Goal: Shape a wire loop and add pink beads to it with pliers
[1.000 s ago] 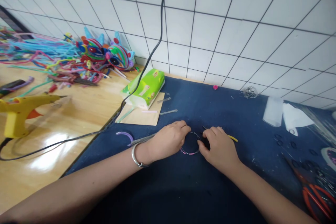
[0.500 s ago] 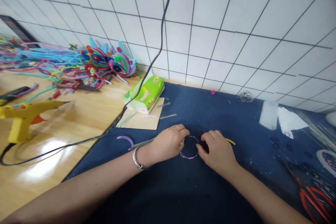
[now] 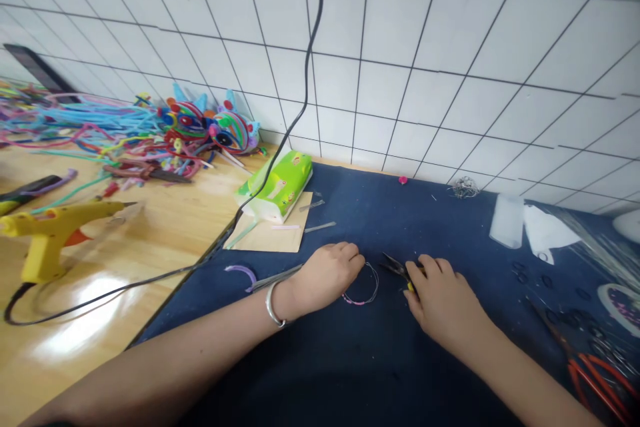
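A thin wire ring with small pink beads point(image 3: 356, 302) is held at its upper left by my left hand point(image 3: 330, 277), whose fingers are pinched on it. To the right of the ring, my right hand point(image 3: 443, 290) is closed around yellow-handled pliers point(image 3: 395, 265). The dark jaws point up and to the left, apart from the ring. Most of the handles are hidden under my right hand. Beside my left wrist lie a bundle of thin wires point(image 3: 277, 278) and a purple curved piece point(image 3: 245, 271).
A green tissue pack point(image 3: 283, 183) rests on brown card point(image 3: 275, 240). At the left are a yellow glue gun point(image 3: 50, 233), its black cable and colourful craft stems point(image 3: 100, 113). Orange-handled scissors point(image 3: 595, 373), dark rings and a bead dish point(image 3: 620, 303) lie right.
My right hand has moved right, away from the ring, and now grips the pliers. My left hand keeps hold of the ring. The view has shifted slightly.
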A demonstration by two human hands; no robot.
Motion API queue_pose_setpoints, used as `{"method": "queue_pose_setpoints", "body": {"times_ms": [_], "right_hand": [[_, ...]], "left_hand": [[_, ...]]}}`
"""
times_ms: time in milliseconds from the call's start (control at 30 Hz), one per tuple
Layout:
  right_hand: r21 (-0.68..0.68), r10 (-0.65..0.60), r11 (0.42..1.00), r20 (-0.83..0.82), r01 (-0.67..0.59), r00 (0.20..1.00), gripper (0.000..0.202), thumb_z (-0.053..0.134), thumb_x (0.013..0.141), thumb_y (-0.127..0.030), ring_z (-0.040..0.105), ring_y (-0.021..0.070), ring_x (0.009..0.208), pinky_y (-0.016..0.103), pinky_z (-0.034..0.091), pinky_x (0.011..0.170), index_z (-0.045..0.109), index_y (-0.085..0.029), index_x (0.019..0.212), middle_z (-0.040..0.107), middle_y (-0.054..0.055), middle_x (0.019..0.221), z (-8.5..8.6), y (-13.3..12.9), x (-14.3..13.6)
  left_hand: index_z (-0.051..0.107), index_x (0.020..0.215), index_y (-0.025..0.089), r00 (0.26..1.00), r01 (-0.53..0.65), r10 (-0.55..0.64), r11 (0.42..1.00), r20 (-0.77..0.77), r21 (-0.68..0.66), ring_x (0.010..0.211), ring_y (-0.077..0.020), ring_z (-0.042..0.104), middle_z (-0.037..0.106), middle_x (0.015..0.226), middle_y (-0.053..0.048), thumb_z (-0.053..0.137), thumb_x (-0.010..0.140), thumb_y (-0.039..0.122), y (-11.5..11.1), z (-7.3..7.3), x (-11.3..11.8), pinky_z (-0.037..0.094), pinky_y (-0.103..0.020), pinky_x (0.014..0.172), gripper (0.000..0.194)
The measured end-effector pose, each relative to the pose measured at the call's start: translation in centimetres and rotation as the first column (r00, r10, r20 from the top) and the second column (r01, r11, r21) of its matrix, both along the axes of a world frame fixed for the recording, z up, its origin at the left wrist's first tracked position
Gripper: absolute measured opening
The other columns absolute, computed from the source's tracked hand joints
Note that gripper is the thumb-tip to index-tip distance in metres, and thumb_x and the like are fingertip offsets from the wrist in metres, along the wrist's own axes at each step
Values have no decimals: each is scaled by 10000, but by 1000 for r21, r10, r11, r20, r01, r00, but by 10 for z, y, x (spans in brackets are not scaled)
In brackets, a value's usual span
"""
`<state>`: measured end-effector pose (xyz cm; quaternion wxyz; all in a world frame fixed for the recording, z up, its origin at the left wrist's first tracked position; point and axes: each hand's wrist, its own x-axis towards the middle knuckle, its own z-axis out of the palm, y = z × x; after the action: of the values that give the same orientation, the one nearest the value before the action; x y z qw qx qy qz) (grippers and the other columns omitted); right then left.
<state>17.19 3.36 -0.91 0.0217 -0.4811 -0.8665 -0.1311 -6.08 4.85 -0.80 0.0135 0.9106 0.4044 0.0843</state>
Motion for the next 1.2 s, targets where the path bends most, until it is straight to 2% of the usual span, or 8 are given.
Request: {"method": "queue_pose_setpoints", "body": {"times_ms": [133,300,533,600,700,800,1067,1200], "right_hand": [[24,-49,999,53,48,997,327,437,786,-238,484,283,877,368,390,620,525,-138,1084,544,164,970,-2,-9,-8],[11,-49,999,55,48,997,320,385,824,-206,485,275,869,372,387,653,512,-113,1102,538,151,914,-6,-1,-4],[-94,-75,994,-253,53,965,239,427,858,-356,477,214,811,342,410,689,524,-139,883,510,101,857,-12,14,11],[-146,-70,989,-368,17,927,241,411,870,-362,480,197,816,322,419,688,498,-139,901,507,93,869,-8,12,11],[-166,-31,985,-472,-54,881,222,403,877,-348,484,181,806,317,424,695,477,-142,920,512,78,858,-4,8,9],[-124,39,985,-501,-116,865,223,433,865,-350,484,185,814,335,424,719,483,-141,924,518,75,856,-6,5,8],[-96,84,984,-489,-149,868,265,479,845,-340,480,200,869,354,423,773,506,-123,994,522,93,908,-17,10,8],[-116,77,982,-484,-152,872,252,481,844,-335,478,200,866,352,424,766,515,-126,980,521,90,904,-19,9,7]], "left_hand": [[554,824,148,1000,4,-4,1000,11,24,741,-177,523,540,800,-63,373,870,168,1,-1,-2,436,-301,646,188],[564,869,146,981,-36,30,999,190,24,782,-170,526,553,823,-59,382,861,176,3,-2,-6,434,-311,701,185],[521,803,155,833,-79,193,969,519,-233,655,-112,503,548,727,-8,430,812,116,-5,5,-5,413,-251,615,99],[508,808,158,753,-28,271,924,599,-382,642,-99,514,553,732,-2,425,823,126,-10,9,-3,413,-231,591,90],[482,818,155,613,140,411,784,675,-604,627,-85,545,559,756,-3,393,863,173,-16,14,2,417,-206,550,101],[471,818,149,517,257,488,695,703,-671,608,-77,543,551,738,3,395,878,204,-19,17,4,419,-203,549,111],[534,917,140,334,172,532,777,778,-605,590,-73,526,550,716,9,470,859,231,-6,25,-9,437,-219,596,126],[538,894,139,307,192,572,746,761,-638,610,-84,535,550,720,4,477,855,237,-4,22,-8,444,-228,608,122]]}}
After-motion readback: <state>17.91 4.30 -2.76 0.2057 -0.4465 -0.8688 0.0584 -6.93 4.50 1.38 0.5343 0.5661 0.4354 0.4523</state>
